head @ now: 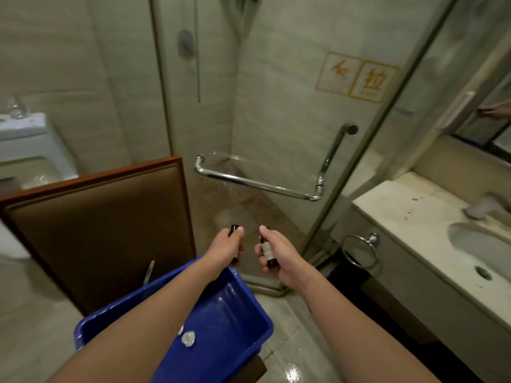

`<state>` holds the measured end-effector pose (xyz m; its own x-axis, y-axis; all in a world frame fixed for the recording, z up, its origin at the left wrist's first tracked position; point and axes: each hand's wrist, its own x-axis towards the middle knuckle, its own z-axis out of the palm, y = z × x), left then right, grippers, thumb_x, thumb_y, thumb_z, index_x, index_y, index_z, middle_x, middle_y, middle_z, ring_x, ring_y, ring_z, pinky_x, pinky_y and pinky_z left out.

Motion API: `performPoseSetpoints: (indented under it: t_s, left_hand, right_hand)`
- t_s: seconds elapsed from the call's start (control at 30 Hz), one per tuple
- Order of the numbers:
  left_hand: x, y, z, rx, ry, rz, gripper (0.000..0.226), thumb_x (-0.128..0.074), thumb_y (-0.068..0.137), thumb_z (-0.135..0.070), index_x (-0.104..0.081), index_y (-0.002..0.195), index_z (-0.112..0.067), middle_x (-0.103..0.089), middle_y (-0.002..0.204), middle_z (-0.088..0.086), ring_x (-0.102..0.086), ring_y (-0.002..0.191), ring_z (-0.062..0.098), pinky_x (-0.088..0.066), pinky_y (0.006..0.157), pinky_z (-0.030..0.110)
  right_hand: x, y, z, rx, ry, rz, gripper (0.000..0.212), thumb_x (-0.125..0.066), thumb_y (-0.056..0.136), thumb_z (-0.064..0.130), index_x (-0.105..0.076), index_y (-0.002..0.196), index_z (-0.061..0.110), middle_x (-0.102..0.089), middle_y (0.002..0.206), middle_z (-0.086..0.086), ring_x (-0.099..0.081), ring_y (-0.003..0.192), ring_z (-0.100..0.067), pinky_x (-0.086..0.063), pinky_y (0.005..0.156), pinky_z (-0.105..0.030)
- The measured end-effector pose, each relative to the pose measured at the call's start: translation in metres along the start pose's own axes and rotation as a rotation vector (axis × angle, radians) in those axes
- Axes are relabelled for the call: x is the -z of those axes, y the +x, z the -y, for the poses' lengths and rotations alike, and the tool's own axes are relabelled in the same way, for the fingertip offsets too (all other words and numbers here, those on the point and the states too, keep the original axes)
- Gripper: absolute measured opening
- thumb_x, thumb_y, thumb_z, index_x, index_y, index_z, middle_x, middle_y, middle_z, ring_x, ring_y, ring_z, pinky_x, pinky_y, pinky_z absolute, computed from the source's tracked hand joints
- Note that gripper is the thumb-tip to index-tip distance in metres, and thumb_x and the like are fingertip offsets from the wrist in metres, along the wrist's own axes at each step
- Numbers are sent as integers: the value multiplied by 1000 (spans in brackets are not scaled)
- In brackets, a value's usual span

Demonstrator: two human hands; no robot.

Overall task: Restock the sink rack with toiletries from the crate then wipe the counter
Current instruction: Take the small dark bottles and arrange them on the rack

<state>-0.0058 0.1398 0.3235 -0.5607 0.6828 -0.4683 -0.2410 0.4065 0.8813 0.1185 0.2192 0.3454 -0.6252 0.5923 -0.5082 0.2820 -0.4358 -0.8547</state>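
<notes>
**Left hand** (226, 246): fingers curled tight round a small dark bottle (234, 230), held roughly upright. Only the cap end shows above the thumb, with a sliver of the base below the fist.

**Right hand** (279, 254): fingers and thumb wrapped round a second dark bottle (267, 251) with a pale label; the thumb lies over its top. The label text is too small to read.

Both hands are held out in front of the body, level with each other, near but not touching.

**Blue crate** (235, 313): below and nearer the body than the left hand, under the left forearm. Its far rim sits just beneath the left wrist. Small clear items (188, 338) lie on its floor; their nature cannot be told.

**Bench** (409, 208): well to the right of the right hand, with a pale stone top showing reddish specks. A sink basin (481, 244) is set into it, further right.

**Other fixtures:**
- A towel ring (359, 251) hangs on the bench front, between the right hand and the basin.
- A chrome shower door handle (257, 183) lies beyond and above both hands.
- A brown padded panel (105, 230) stands left of the left hand.
</notes>
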Motion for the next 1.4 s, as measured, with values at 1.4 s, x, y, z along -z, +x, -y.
performPoseSetpoints:
  t_s: [1.4]
  left_hand:
    - [-490,-144,-68,148,-146,811,32,-29,100,-18,-57,101,-2,-55,82,10,-51,70,19,-46,67,33]
  right_hand:
    - [451,-261,-17,322,511,-486,30,-70,90,27,-56,103,4,-62,79,-10,-63,64,-23,-60,71,-38]
